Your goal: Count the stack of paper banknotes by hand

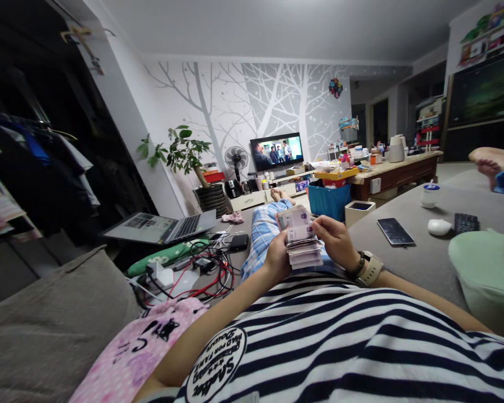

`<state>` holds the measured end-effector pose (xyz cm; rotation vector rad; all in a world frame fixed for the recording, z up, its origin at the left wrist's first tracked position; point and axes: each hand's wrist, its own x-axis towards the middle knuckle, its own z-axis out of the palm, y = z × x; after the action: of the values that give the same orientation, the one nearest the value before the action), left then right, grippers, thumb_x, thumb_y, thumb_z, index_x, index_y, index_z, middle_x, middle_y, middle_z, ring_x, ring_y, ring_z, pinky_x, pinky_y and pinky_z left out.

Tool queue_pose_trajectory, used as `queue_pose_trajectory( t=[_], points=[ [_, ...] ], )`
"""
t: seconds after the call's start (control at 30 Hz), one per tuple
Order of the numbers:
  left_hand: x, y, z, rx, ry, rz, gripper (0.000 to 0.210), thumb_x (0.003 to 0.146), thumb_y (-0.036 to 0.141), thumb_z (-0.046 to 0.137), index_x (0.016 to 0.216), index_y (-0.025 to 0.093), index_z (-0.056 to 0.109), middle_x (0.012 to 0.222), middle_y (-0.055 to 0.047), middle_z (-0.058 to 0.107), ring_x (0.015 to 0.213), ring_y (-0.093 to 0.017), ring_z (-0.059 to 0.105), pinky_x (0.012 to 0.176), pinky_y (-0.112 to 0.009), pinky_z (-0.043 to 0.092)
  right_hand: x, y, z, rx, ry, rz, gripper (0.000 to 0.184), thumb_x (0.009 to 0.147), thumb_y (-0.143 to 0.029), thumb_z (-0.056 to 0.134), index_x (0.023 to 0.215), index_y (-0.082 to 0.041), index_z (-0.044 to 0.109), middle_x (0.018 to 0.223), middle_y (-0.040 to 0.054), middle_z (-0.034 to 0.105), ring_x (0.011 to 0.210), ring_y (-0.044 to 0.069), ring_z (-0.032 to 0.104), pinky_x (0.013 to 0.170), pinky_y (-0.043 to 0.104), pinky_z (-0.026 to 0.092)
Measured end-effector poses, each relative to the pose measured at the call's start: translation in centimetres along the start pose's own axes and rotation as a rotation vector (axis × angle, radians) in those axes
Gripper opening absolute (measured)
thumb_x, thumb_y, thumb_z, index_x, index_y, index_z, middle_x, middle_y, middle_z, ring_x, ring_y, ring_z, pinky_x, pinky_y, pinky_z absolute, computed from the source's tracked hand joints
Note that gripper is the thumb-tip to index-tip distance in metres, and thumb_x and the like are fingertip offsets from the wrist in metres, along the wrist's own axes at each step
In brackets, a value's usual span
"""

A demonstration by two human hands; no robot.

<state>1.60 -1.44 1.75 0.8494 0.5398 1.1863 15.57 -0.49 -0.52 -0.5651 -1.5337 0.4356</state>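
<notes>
A thick stack of banknotes (304, 254) is in front of my belly, its lower part folded into several layers. The uppermost notes show purple print and the figure 5. My left hand (278, 256) is closed around the left side of the stack. At the stack's upper right, my right hand (335, 238) pinches the edge of a note between thumb and fingers. A watch with a pale strap (372, 268) and a dark bracelet are on my right wrist. Beneath the notes are my legs in blue checked trousers (260, 229).
Left of my legs lie an open laptop (163, 228), tangled cables (210, 274) and a pink cloth (151, 336). On the grey sofa to the right are a phone (395, 232), a white mouse (439, 226) and a green bin (481, 268). Another person's foot (489, 167) shows far right.
</notes>
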Motion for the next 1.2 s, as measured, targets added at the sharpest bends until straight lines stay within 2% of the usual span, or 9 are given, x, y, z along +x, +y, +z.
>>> queue_pose_trajectory(
  t=[0.07, 0.2, 0.23, 0.37, 0.5, 0.63, 0.83, 0.97, 1.2],
  points=[
    [0.0, 0.0, 0.0, -0.013, 0.037, 0.004, 0.034, 0.084, 0.030, 0.046, 0.103, 0.008, 0.066, 0.079, -0.010, 0.072, 0.075, -0.023, 0.068, 0.072, -0.034, 0.053, 0.2, -0.4, -0.4, 0.014, -0.096, 0.013, 0.037, 0.088, -0.046, 0.046, 0.067, -0.017, 0.056, 0.057, -0.0019, 0.046, 0.055, 0.011, 0.040, 0.052, 0.023, 0.033],
    [0.2, -0.1, 0.2, -0.023, 0.092, 0.086, 0.031, 0.084, 0.024, 0.046, 0.101, 0.007, 0.066, 0.081, -0.011, 0.072, 0.079, -0.024, 0.068, 0.076, -0.034, 0.052, 0.8, -1.9, -1.7, -0.088, -0.440, -0.004, 0.045, 0.092, -0.044, 0.037, 0.070, -0.016, 0.062, 0.064, 0.0020, 0.058, 0.059, 0.012, 0.048, 0.057, 0.024, 0.037],
    [0.3, -0.2, 0.1, -0.016, 0.090, 0.113, 0.030, 0.083, 0.024, 0.048, 0.100, 0.007, 0.066, 0.082, -0.010, 0.072, 0.081, -0.024, 0.068, 0.077, -0.034, 0.052, 1.0, -2.3, -2.0, -0.184, -0.453, -0.018, 0.041, 0.091, -0.043, 0.040, 0.069, -0.016, 0.062, 0.064, 0.0015, 0.059, 0.058, 0.011, 0.048, 0.057, 0.024, 0.037],
    [0.7, -0.6, -0.5, 0.058, 0.052, 0.190, 0.026, 0.080, 0.025, 0.055, 0.096, 0.008, 0.067, 0.082, -0.009, 0.072, 0.086, -0.024, 0.067, 0.080, -0.034, 0.051, 1.2, -3.5, -2.5, -0.742, -0.322, -0.037, 0.024, 0.085, -0.040, 0.053, 0.076, -0.019, 0.061, 0.068, 0.0007, 0.063, 0.062, 0.013, 0.053, 0.056, 0.025, 0.032],
    [0.8, -0.7, -0.8, 0.126, 0.026, 0.264, 0.019, 0.078, 0.025, 0.056, 0.085, 0.013, 0.068, 0.078, -0.007, 0.072, 0.089, -0.024, 0.066, 0.081, -0.034, 0.050, 0.8, -4.4, -2.1, -1.068, -0.431, -0.029, 0.025, 0.083, -0.043, 0.054, 0.089, -0.020, 0.063, 0.089, 0.0050, 0.069, 0.080, 0.019, 0.061, 0.062, 0.027, 0.036],
    [-0.3, -0.1, -0.2, 0.300, 0.140, 0.320, 0.016, 0.076, 0.015, 0.054, 0.067, 0.016, 0.067, 0.069, -0.006, 0.071, 0.090, -0.023, 0.065, 0.082, -0.031, 0.049, 0.3, -4.7, -1.6, -1.273, -0.468, -0.041, 0.028, 0.089, -0.034, 0.043, 0.089, -0.016, 0.064, 0.095, 0.0112, 0.067, 0.088, 0.024, 0.061, 0.067, 0.030, 0.039],
    [-1.1, 0.4, 0.2, 0.522, 0.123, 0.370, 0.018, 0.076, 0.022, 0.055, 0.065, 0.016, 0.068, 0.071, -0.007, 0.070, 0.088, -0.024, 0.064, 0.080, -0.033, 0.050, -0.2, -4.5, -0.9, -1.367, -0.523, -0.046, 0.025, 0.088, -0.017, 0.039, 0.091, -0.013, 0.064, 0.091, 0.0140, 0.067, 0.083, 0.023, 0.060, 0.064, 0.030, 0.039],
    [-1.4, 0.5, 0.3, 0.627, 0.185, 0.438, 0.022, 0.076, 0.018, 0.053, 0.058, 0.018, 0.065, 0.069, -0.006, 0.070, 0.092, -0.023, 0.062, 0.082, -0.031, 0.049, -0.3, -4.5, -0.5, -1.388, -0.535, -0.119, 0.028, 0.088, -0.013, 0.036, 0.092, -0.010, 0.063, 0.091, 0.0165, 0.065, 0.083, 0.025, 0.059, 0.067, 0.032, 0.039],
    [-1.8, 0.9, 0.8, 0.506, 0.190, 0.406, 0.022, 0.073, 0.010, 0.052, 0.057, 0.018, 0.064, 0.066, -0.005, 0.069, 0.092, -0.023, 0.062, 0.083, -0.029, 0.048, 0.1, -4.3, -0.9, -1.325, -0.519, -0.141, 0.026, 0.089, -0.013, 0.037, 0.092, -0.011, 0.063, 0.093, 0.0157, 0.065, 0.086, 0.024, 0.058, 0.069, 0.030, 0.039]
  ],
)
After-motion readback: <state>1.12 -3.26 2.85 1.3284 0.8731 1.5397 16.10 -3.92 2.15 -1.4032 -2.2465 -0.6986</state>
